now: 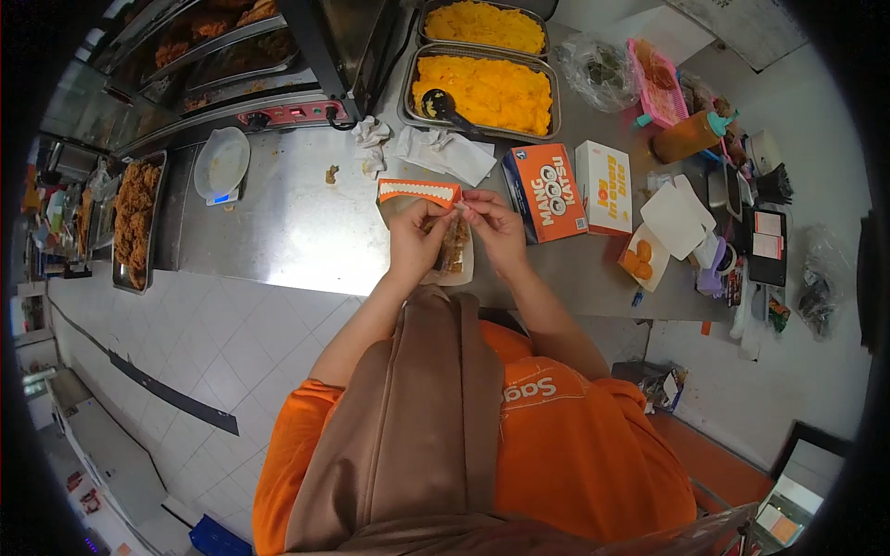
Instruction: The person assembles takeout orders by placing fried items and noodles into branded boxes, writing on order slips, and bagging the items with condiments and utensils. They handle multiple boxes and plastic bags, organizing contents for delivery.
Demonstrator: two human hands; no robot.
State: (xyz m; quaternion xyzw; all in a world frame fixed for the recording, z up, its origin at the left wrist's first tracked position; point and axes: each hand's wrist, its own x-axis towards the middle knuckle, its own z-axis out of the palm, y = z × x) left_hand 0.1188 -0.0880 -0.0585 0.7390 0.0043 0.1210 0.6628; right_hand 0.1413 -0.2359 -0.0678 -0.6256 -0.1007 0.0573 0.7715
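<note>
Both hands meet over an opened paper food box at the near edge of the steel counter. My left hand and my right hand pinch a small pale piece, perhaps thin plastic, between their fingertips. Below the fingers, brown food lies in the box, partly under clear plastic. The box's orange lid flap, with a white tooth-like pattern, stands up behind the hands. To the right, a closed orange and navy box lies beside a white and yellow box.
Metal trays of yellow food stand at the back, a black ladle in one. Crumpled tissues lie before them. A scale with a plastic bowl, fried chicken and a warming cabinet are left; a sauce bottle is right.
</note>
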